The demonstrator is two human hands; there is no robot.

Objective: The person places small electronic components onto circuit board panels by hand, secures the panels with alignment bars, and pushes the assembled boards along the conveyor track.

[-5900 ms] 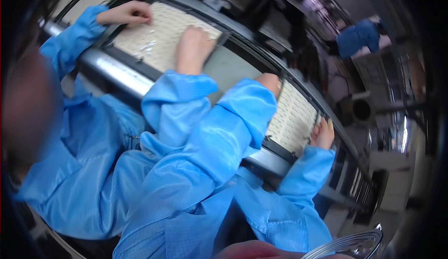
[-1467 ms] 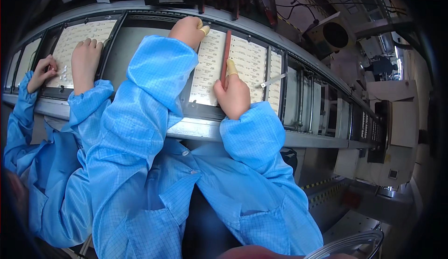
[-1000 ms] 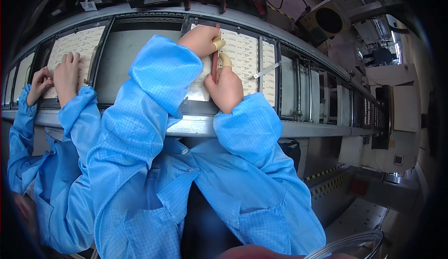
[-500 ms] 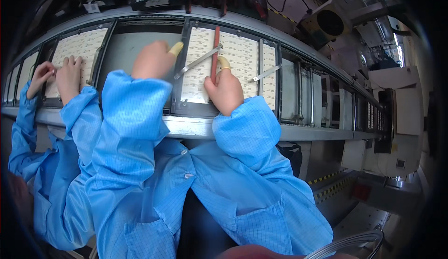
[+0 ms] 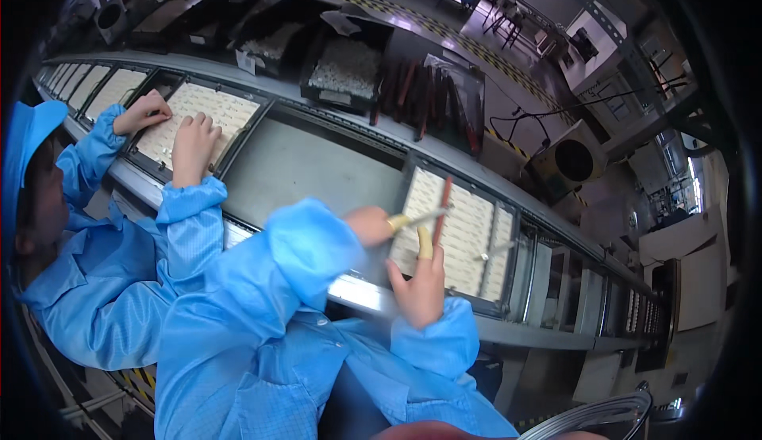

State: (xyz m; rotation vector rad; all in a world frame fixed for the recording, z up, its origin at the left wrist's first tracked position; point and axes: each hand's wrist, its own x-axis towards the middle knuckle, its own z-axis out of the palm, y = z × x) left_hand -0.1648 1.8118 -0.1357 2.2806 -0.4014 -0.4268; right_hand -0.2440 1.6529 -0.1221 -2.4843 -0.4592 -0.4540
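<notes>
My left hand [image 5: 371, 224], smeared by motion, is at the left edge of a framed panel [image 5: 475, 230] covered with rows of pale, printed pieces. Its yellow-covered fingertip meets the near end of a thin metal strip [image 5: 426, 216], but its grip is unclear. A narrow red bar [image 5: 443, 208] lies across the panel, touching or crossing the strip's far end. My right hand [image 5: 421, 285] is over the panel's near edge, thumb and forefinger apart. Its yellow-covered forefinger is just left of the bar's lower end; whether they touch cannot be told.
A co-worker's hands [image 5: 194, 142] rest on another pale panel [image 5: 230, 107] at left. Between the panels lies a grey plate [image 5: 317, 174]. Beyond the line are a black bin of white pieces [image 5: 345, 67] and several dark red bars [image 5: 421, 91]. A second metal strip [image 5: 498, 249] spans the panel's right side.
The view has swung left, showing more of the co-worker. My left hand has come across to the strip's near end. My right hand has shifted to the bar's left, its thumb away from it.
</notes>
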